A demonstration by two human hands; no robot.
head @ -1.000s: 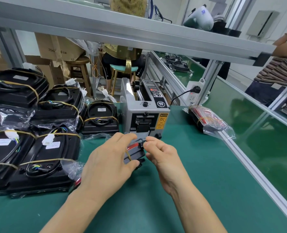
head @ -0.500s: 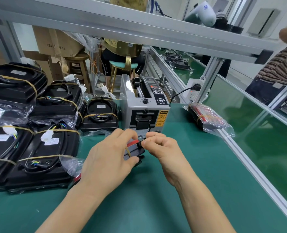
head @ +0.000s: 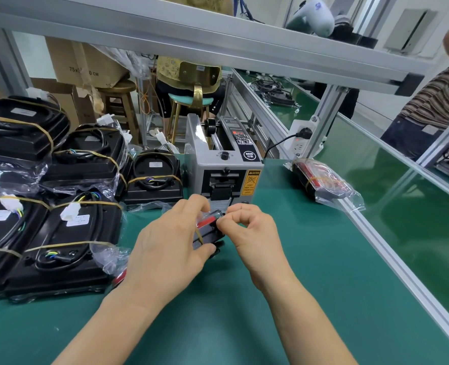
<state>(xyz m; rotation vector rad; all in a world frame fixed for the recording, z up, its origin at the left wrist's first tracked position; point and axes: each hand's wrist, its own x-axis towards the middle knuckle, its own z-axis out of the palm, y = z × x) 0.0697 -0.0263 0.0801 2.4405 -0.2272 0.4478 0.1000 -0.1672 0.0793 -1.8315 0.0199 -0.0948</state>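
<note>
Left hand (head: 165,248) grips the part (head: 210,229): index finger over the top, thumb under the near edge, other fingers curled round the left side. The part is small, black with a red strip and a rubber band (head: 199,236) around it. There's clear film at its top. It's held just above the mat (head: 244,320), right in front of the tape dispenser (head: 227,177) and below its outlet slot.

Right hand (head: 252,233) pinches the part's upper right end with thumb and index tips, other fingers curled in. I can't tell if it has the film or the body, too small to see from here.

Both hands meet at the part, fingertips nearly touching.

Around it:
- Black housings (head: 60,233), each with a rubber band and coiled wires, some in bags, lie stacked on the mat left of the left hand.
- A smaller black unit (head: 153,180) sits just left of the dispenser.
- A bagged part (head: 326,183), black and red, lies right of the dispenser at the mat's edge.
- A socket (head: 301,139) with a plug in it is on the frame post behind the bagged part.
</note>
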